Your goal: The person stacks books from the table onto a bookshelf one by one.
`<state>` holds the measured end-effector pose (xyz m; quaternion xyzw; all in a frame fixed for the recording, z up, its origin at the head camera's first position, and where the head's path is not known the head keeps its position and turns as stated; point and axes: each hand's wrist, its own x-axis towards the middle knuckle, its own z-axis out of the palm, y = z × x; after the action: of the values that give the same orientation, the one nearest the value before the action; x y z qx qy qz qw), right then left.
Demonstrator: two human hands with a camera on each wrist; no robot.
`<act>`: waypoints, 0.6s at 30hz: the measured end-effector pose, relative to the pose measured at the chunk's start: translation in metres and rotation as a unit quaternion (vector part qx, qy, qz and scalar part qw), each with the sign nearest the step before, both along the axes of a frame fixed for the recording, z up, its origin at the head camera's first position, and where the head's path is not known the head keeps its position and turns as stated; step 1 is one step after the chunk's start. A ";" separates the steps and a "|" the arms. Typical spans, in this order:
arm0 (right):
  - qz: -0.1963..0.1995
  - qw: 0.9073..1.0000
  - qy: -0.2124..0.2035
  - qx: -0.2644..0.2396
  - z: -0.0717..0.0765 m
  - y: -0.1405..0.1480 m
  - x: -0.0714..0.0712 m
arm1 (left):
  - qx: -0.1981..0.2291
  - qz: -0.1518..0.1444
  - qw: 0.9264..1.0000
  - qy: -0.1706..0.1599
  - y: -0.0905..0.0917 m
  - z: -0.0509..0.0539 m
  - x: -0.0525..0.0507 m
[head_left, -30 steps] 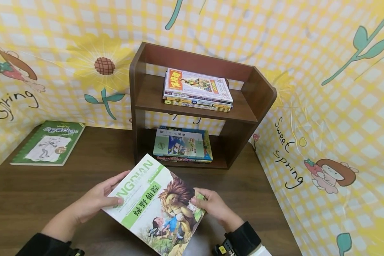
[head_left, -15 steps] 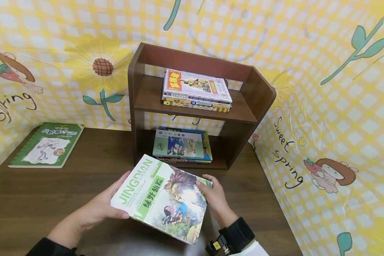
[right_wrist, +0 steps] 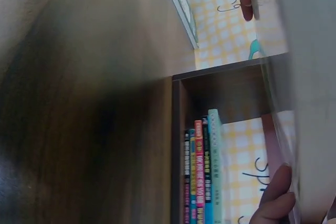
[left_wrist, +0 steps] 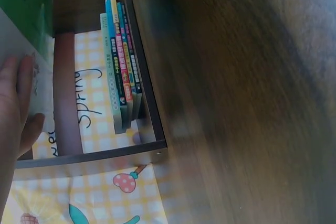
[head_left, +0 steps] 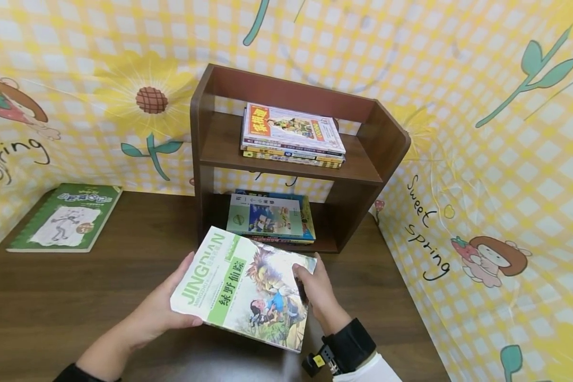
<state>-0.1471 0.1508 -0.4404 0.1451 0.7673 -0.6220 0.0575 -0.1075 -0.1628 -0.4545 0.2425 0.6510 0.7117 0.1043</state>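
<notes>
A thick white-and-green paperback book (head_left: pixel 248 297), with a lion and a child on its cover, is held tilted above the table in front of the shelf. My left hand (head_left: pixel 161 306) grips its left side, thumb at the lower edge and fingers going behind. At the upper right corner my right hand (head_left: pixel 321 291) pinches it, thumb on the cover and the other fingers mostly hidden beneath. In the left wrist view the book (left_wrist: pixel 23 40) fills the upper left corner. The right wrist view has the book (right_wrist: pixel 312 93) along its right side, with fingertips (right_wrist: pixel 278 195) under it.
A brown two-tier bookshelf (head_left: pixel 202 143) stands at the back of the table (head_left: pixel 52 307). Stacked books (head_left: pixel 293 130) lie on its upper tier and more books (head_left: pixel 267 215) on the lower. A green book (head_left: pixel 67 217) lies at left. Patterned cloth (head_left: pixel 468 159) walls the space.
The book has turned flatter and its lower edge has come up into view. My right hand has shifted up to the book's upper right corner; my left hand has moved slightly right.
</notes>
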 end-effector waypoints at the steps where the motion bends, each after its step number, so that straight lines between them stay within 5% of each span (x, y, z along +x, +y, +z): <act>1: 0.004 1.000 -0.004 -0.007 0.002 0.000 0.000 | 0.000 0.003 1.000 0.000 0.001 0.001 0.001; 5: 0.017 0.999 -0.002 -0.027 0.009 0.000 0.000 | 0.000 0.020 1.000 0.006 0.004 0.004 0.004; 9: 0.065 0.996 0.024 -0.054 0.016 0.001 0.004 | -0.021 0.075 0.997 0.012 0.007 0.009 0.008; 13: 0.110 0.987 0.039 -0.109 0.023 0.001 0.016 | -0.043 0.136 0.990 0.019 0.010 0.016 0.010; 18: 0.126 0.979 0.061 -0.151 0.029 -0.001 0.033 | -0.032 0.171 0.985 0.020 0.014 0.023 0.013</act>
<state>-0.1140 0.1494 -0.4111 -0.0014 0.6784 -0.7265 0.1096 -0.0941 -0.1485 -0.4315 0.1385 0.7072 0.6928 -0.0245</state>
